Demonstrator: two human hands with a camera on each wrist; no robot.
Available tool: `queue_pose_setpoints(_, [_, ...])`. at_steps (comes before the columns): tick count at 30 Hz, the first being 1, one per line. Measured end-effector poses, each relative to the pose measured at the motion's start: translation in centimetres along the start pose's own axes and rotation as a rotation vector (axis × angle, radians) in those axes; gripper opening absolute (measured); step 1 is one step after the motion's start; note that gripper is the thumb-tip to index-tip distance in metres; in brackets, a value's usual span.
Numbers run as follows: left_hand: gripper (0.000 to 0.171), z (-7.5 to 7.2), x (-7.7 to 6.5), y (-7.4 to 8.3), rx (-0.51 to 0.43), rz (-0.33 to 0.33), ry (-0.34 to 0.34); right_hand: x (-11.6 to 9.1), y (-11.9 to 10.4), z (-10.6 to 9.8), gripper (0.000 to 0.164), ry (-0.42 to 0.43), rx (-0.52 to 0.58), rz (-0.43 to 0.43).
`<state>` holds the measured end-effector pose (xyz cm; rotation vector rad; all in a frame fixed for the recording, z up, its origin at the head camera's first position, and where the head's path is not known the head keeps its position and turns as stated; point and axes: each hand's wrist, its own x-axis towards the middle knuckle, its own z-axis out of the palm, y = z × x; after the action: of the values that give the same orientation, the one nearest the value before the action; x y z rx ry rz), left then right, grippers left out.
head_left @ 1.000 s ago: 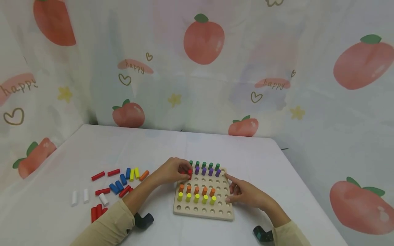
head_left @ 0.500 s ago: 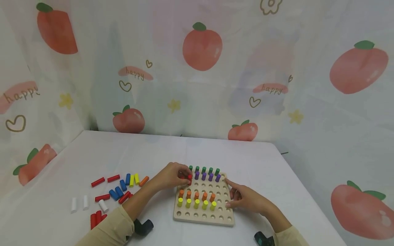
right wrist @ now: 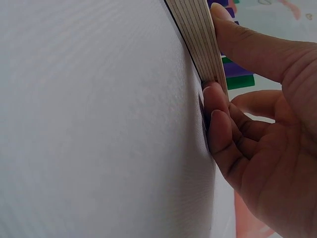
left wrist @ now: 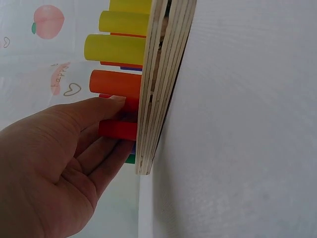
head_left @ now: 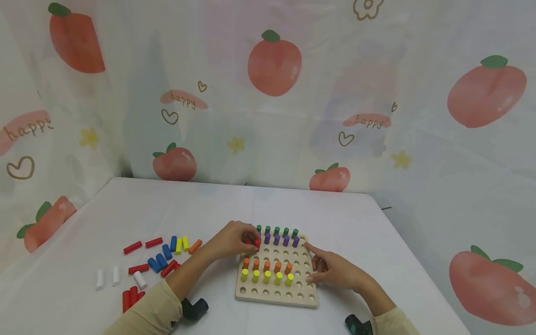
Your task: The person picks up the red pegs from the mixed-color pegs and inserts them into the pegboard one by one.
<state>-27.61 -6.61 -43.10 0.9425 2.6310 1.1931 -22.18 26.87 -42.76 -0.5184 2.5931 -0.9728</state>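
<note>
A wooden pegboard (head_left: 276, 297) lies on the table, with rows of green pegs (head_left: 277, 230), purple pegs (head_left: 277, 240), orange pegs (head_left: 267, 265) and yellow pegs (head_left: 267, 278) standing in it. At its left side my left hand (head_left: 231, 239) pinches a red peg (head_left: 257, 244) close over the board. In the left wrist view, a red peg (left wrist: 117, 130) shows between the fingers, its lower end right at the board's face; more red shows behind the thumb. My right hand (head_left: 337, 268) grips the board's right edge, thumb on the top face and fingers curled against the side.
Loose pegs lie left of my left arm: red pegs (head_left: 132, 247), blue pegs (head_left: 154, 265), yellow pegs (head_left: 178, 245), an orange peg (head_left: 195, 246) and white pegs (head_left: 116, 275). Black devices (head_left: 196, 309) sit by both wrists. A fruit-printed curtain (head_left: 272, 125) hangs behind the table.
The head view has tilted, so the scene sits lower in the frame than a second ago. Both hands keep nearly the same place on the board, with the red peg still in the left fingers.
</note>
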Motion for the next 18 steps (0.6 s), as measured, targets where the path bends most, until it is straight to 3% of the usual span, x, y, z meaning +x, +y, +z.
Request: queue_pose_setpoints(18, [0.018, -0.12, -0.02, 0.07, -0.004, 0.009, -0.025, -0.18, -0.07, 0.05, 0.093, 0.003, 0.01, -0.003])
